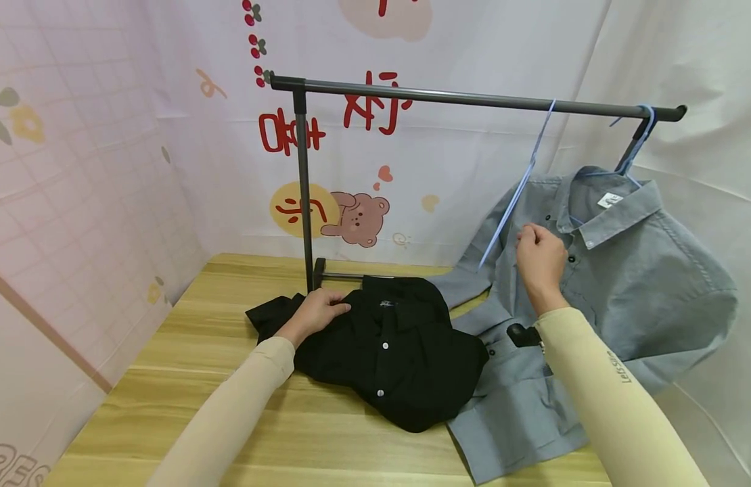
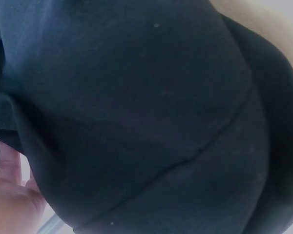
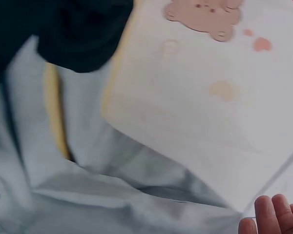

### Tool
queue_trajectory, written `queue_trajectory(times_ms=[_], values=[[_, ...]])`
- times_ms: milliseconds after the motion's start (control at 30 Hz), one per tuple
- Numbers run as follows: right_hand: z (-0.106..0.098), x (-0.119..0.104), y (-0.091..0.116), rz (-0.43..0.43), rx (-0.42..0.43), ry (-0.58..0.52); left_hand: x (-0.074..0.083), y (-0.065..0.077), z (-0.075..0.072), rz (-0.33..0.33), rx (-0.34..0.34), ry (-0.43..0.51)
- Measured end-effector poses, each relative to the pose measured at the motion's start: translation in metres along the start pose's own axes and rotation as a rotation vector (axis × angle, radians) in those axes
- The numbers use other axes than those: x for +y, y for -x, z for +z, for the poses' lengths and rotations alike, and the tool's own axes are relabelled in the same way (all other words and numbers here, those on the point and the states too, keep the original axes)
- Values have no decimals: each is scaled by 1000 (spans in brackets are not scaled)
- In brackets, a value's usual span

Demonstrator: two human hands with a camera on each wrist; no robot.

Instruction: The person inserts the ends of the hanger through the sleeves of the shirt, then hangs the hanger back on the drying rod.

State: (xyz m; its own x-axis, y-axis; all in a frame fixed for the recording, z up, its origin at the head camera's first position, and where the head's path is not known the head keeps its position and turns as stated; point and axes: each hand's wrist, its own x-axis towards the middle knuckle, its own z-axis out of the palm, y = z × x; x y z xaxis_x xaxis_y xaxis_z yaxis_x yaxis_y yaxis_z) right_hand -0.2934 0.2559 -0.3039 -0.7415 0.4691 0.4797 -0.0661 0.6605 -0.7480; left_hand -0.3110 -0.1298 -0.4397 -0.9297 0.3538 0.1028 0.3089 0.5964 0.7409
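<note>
Grey shirt [image 1: 649, 291]: the finished part, to judge by how it hangs; on a blue hanger [image 1: 641, 143] at the right end of the rail [image 1: 412, 92], its lower part spread over the desk [image 1: 150, 392].
Black shirt [image 1: 412, 358]: the part left to do; crumpled on the desk, front upward, two white buttons showing, on no hanger that I can make out; its right edge overlaps the grey cloth.
Spare hanger [image 1: 523, 182]: hooked on the rail left of the grey shirt, nearly edge-on from where I stand, with no garment seen on it.
Left hand [image 1: 317, 312]: fingers grasping the black shirt near one shoulder, thumb on top.
Right hand [image 1: 541, 262]: raised in front of the grey shirt, just beside the spare hanger; fingers bent, but I cannot tell whether they pinch anything.
Progress: about half, I judge; one shirt up, one down.
Containers: no box or basket in sight; only the rail and hangers bear things, the grey shirt being their one visible garment.
</note>
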Motion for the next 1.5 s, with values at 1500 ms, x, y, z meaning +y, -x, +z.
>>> queue_trajectory(times_ms=[1500], values=[[-15,-79,-32,18,41,-315,0,3,0,-11,-40,-15]])
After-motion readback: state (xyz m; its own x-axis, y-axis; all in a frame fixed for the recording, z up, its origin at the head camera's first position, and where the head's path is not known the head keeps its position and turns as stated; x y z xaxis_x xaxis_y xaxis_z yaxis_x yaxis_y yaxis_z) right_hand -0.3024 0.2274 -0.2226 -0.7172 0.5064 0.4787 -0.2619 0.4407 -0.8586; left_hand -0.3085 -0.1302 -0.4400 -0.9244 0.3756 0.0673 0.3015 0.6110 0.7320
